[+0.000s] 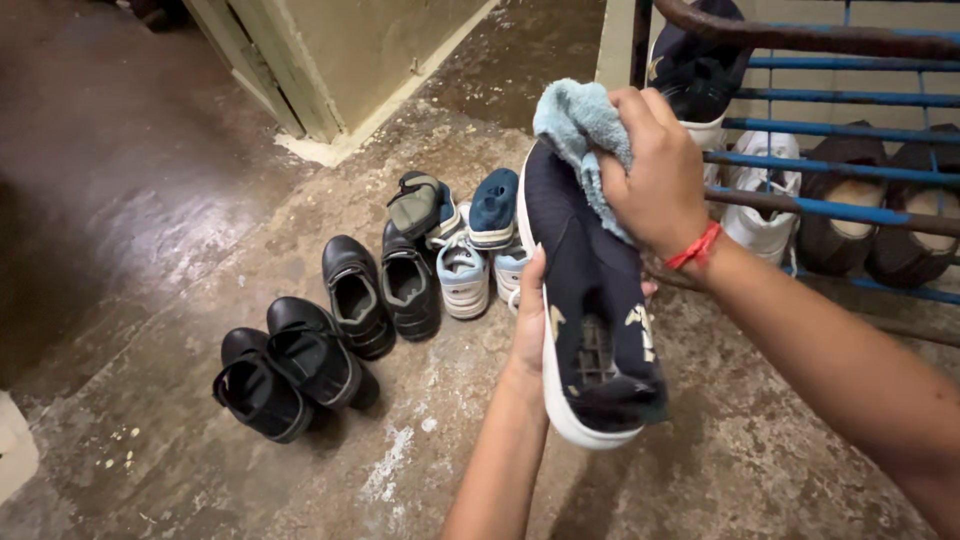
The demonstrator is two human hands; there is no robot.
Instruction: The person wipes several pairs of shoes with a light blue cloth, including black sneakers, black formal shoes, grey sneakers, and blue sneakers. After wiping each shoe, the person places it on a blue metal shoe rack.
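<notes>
My left hand (530, 325) grips a dark navy sneaker (590, 300) with a white sole by its side, holding it up over the floor with the toe pointing away. My right hand (655, 170), with a red thread around the wrist, presses a light blue cloth (580, 125) against the sneaker's toe end. The cloth is bunched under my fingers and covers part of the upper.
On the concrete floor stand two pairs of black shoes (300, 365), (385, 290), and several small blue-and-white sneakers (470, 260). A blue metal shoe rack (840, 135) at the right holds a dark sneaker, white sneakers and brown shoes. A wall corner (330, 100) rises behind.
</notes>
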